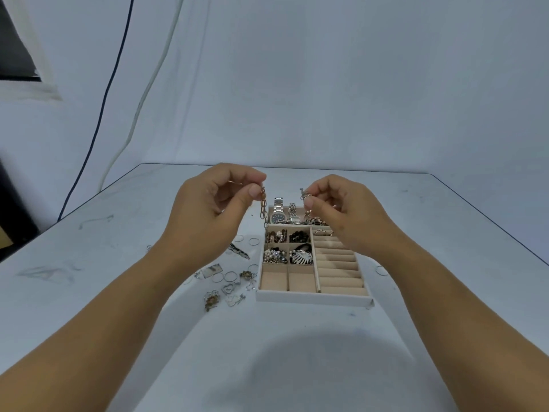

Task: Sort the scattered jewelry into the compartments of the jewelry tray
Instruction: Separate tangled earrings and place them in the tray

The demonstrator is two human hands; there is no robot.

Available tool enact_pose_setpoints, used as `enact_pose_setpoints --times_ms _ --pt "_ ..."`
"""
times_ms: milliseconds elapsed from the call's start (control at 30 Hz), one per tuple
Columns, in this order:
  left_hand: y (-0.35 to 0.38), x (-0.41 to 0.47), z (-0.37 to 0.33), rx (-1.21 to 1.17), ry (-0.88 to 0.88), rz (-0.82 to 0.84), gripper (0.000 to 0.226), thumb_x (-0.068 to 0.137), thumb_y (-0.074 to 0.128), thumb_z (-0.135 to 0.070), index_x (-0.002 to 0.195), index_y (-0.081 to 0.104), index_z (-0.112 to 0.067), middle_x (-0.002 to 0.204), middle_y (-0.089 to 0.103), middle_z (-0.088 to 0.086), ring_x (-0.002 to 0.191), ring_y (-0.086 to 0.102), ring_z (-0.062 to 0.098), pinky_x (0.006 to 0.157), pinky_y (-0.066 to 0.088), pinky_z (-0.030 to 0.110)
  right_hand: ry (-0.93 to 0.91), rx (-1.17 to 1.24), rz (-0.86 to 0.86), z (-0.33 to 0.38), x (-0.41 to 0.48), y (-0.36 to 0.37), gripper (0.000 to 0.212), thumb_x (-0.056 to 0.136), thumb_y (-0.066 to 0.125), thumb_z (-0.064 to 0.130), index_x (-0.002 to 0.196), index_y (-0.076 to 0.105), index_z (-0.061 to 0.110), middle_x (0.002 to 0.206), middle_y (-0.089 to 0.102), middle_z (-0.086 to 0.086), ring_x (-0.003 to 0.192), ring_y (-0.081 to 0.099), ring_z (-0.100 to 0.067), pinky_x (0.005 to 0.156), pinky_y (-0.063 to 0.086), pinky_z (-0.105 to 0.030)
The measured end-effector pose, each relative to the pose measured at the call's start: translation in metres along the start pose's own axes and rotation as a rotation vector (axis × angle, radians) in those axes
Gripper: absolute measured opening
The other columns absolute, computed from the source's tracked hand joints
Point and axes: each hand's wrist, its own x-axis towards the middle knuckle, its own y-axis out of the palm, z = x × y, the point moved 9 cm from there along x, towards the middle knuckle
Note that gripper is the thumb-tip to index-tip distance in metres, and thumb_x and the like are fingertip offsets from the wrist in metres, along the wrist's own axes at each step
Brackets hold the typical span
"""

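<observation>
A beige jewelry tray lies in the middle of the table. Its far section holds two watches, and its left compartments hold beads, pearls and a shell-shaped clip. My left hand is raised above the tray's far left corner and pinches a gold chain that hangs down. My right hand hovers above the tray's far right part and pinches a small silver piece. Loose rings, heart-shaped earrings and flower pieces lie scattered left of the tray.
A single thin ring lies right of the tray. A dark cable and a white cable hang down the wall at the left. The table's right edge runs diagonally. A patterned hair clip lies under my left wrist.
</observation>
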Motion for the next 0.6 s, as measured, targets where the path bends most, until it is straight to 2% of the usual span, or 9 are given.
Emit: enact_pose_setpoints --times_ms 133,233,300,433,533,600 --pt "0.014 0.000 0.011 -0.003 -0.028 0.030 0.013 0.089 0.063 -0.011 0.097 0.068 -0.021 0.083 0.073 -0.005 0.081 0.069 0.007 0.073 0.052 0.022 0.022 0.022 -0.039 -0.014 -0.004 -0.004 0.004 0.088 0.065 0.021 0.092 0.065 0.023 0.079 0.065 0.009 0.072 0.062 -0.006 0.070 0.050 -0.016" --pt "0.023 -0.001 0.024 0.005 -0.046 0.053 0.012 0.088 0.064 -0.017 0.098 0.068 -0.023 0.083 0.073 -0.003 0.083 0.069 0.010 0.076 0.056 0.037 0.036 0.040 -0.060 -0.024 -0.007 -0.004 0.004 0.088 0.066 0.021 0.090 0.065 0.025 0.077 0.063 0.010 0.068 0.057 -0.001 0.067 0.047 -0.014" --pt "0.027 -0.001 0.030 0.009 -0.050 0.067 0.013 0.086 0.062 -0.021 0.097 0.068 -0.026 0.083 0.073 -0.004 0.082 0.069 0.011 0.078 0.056 0.042 0.037 0.033 -0.060 -0.027 -0.009 -0.003 0.005 0.088 0.066 0.022 0.089 0.064 0.027 0.078 0.063 0.010 0.070 0.058 -0.003 0.068 0.048 -0.014" --pt "0.034 -0.001 0.044 0.022 -0.083 0.090 0.019 0.089 0.064 -0.012 0.094 0.067 -0.029 0.083 0.073 -0.006 0.081 0.069 0.010 0.078 0.056 0.038 0.034 0.039 -0.051 -0.028 -0.009 0.000 0.006 0.088 0.065 0.020 0.090 0.065 0.026 0.080 0.064 0.006 0.071 0.059 -0.005 0.069 0.051 -0.016" --pt "0.039 -0.003 0.058 0.038 -0.119 0.107 0.018 0.088 0.064 -0.011 0.094 0.068 -0.028 0.082 0.073 -0.004 0.076 0.069 0.021 0.068 0.055 0.042 0.022 0.044 -0.054 -0.026 -0.009 -0.001 0.005 0.088 0.066 0.021 0.090 0.065 0.025 0.079 0.063 0.007 0.069 0.057 -0.002 0.067 0.049 -0.014" --pt "0.044 -0.008 0.066 0.049 -0.134 0.137 0.017 0.088 0.065 -0.012 0.093 0.068 -0.028 0.080 0.073 -0.003 0.070 0.067 0.014 0.060 0.051 0.030 0.016 0.044 -0.061 -0.024 -0.009 -0.002 0.005 0.088 0.066 0.022 0.090 0.065 0.027 0.078 0.063 0.009 0.069 0.057 -0.001 0.066 0.048 -0.012"
